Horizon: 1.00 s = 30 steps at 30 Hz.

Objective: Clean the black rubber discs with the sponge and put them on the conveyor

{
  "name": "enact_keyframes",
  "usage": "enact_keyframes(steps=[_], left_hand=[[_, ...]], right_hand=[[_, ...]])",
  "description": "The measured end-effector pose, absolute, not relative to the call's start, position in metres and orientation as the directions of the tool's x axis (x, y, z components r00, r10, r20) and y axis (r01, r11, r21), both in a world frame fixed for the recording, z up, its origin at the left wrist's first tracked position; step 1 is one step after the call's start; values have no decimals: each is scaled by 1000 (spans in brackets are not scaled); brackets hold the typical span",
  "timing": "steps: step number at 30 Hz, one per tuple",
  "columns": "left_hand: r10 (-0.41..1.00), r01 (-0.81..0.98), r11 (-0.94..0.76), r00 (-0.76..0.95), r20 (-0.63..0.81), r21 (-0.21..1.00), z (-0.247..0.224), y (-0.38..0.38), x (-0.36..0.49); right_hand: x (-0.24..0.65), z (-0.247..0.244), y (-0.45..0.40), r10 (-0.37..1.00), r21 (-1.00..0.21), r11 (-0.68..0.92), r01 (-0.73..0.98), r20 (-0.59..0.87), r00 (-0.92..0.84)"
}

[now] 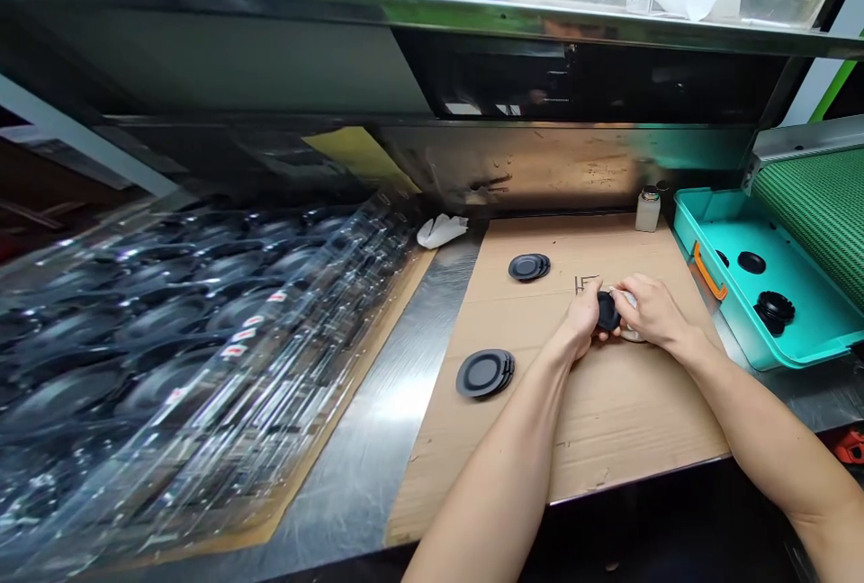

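My left hand (581, 320) is closed around a small round black plastic part (608, 311), held just above the cardboard. Against that part, the bent fingers of my right hand (648, 306) pinch a bit of white cloth (630, 299), mostly hidden by the fingers. A pale round edge shows beneath my right hand; what it belongs to is unclear. To the left of my hands lie two small stacks of flat black discs, one farther back (528, 267) and a larger-looking one nearer (484, 373).
Brown cardboard (513, 313) covers the metal bench (378, 403). Stacked clear trays (270, 367) of black parts fill the left. A small bottle (647, 210) and crumpled white cloth (441, 230) stand behind. At right, a teal bin (803, 318) holds black parts beside a green conveyor (816, 201).
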<state>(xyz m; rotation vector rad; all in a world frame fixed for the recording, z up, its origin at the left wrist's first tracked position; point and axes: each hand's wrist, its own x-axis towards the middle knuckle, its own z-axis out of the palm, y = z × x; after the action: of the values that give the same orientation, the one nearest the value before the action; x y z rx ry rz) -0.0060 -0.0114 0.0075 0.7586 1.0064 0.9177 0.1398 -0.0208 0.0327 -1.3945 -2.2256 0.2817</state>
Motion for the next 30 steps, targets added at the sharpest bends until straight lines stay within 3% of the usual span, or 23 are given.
enact_keyframes(steps=[7,15,30], left_hand=[[913,-249,401,188,-362,882,4,-12,-1],[938,-231,334,179,-298,914,-3,-9,-2],[964,-35,214,172,-205,976,-3,-16,0]], right_hand=[[144,35,-25,882,-265,467,843,211,-422],[133,38,-26,886,-145,447,883,207,-414],[138,57,-27,907,-133,417,899,119,-403]])
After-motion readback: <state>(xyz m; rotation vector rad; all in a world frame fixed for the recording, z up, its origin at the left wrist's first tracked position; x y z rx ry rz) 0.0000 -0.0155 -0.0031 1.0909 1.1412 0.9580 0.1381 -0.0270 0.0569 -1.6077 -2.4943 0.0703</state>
